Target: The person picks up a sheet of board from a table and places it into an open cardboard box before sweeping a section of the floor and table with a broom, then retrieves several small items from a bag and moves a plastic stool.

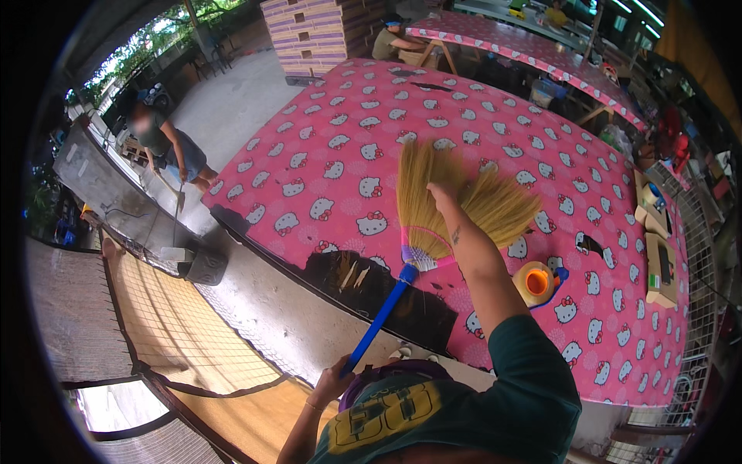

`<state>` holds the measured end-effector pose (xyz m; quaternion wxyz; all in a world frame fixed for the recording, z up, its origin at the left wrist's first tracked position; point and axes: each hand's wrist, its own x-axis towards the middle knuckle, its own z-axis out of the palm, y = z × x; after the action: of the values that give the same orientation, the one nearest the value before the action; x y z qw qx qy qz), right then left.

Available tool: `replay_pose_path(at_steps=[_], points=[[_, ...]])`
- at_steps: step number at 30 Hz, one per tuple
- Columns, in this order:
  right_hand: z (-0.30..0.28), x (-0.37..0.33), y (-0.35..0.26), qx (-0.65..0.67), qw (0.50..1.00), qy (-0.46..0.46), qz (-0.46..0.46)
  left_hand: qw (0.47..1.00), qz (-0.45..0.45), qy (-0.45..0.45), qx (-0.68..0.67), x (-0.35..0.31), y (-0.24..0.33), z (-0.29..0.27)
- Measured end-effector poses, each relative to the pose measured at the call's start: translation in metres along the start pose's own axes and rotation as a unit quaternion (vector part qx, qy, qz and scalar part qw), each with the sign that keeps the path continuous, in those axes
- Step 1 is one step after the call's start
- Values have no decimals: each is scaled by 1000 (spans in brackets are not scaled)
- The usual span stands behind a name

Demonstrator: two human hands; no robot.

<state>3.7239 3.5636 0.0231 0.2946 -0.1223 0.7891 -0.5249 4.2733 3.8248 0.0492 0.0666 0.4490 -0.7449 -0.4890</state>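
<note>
Head view: toward half past six, the left hand (334, 381) is wrapped around the broom (390, 304), hiding its handle's end. Toward two o'clock, above the pink-covered table (352, 120), the right hand (441, 193) touches bristles (418, 197) partly covered by its forearm (478, 251); its grip I cannot tell.

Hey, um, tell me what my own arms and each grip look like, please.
Both the left grip and right grip look ungloved. A dark green short sleeve covers your right upper arm. The right forearm carries a small dark tattoo. A thin, light band circles your left wrist.
</note>
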Motion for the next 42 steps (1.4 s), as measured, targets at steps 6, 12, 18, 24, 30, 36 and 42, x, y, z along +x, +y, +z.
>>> replay_pose_path(at_steps=[6, 12, 18, 24, 30, 36, 42], points=[[0, -36, -4, 19, 1000, 10, -23, 1000, 2, 3, -5, -4, 2, -2], [-7, -39, 13, 25, 992, -100, -69, 1000, 12, 7, -13, -5, 3, -1], [-31, -37, 15, 22, 990, -114, -86, 1000, 24, -1, -12, 0, 7, -6], [-31, -65, 12, -27, 982, -165, -85, 1000, 4, 11, 13, -6, -4, -8], [-51, -62, 13, 61, 983, -157, -68, 1000, 12, 14, 11, 0, -3, -4], [-40, -69, 10, -62, 977, -151, -137, 1000, -1, 13, 11, -4, -7, -5], [-34, -62, 13, -144, 976, -101, -128, 1000, -13, 14, 12, -2, -11, -2]])
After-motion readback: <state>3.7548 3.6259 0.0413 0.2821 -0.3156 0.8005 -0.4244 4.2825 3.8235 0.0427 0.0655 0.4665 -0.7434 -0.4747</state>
